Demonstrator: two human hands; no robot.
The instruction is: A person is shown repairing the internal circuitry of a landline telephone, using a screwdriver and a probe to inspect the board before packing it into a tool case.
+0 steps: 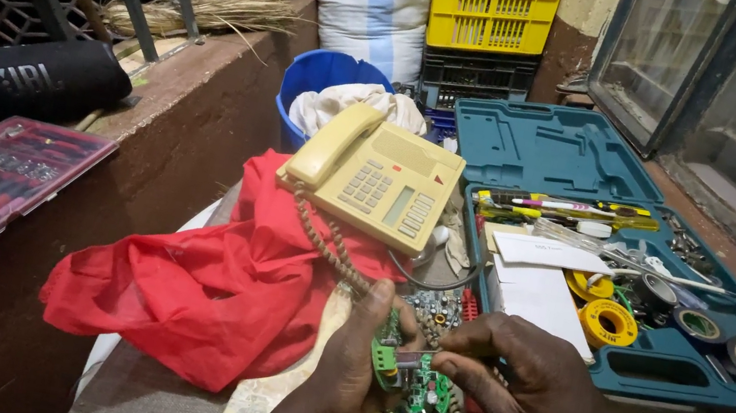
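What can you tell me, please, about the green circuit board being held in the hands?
The circuit board is green, with a rounded lower edge and small white and metal parts dotted over its face. A green connector block sits at its upper left. It is held tilted above the table edge, near the coiled cord of the cream telephone. The left hand grips its left side, thumb on top. The right hand pinches a small pale part against the board's middle; what that part is cannot be told.
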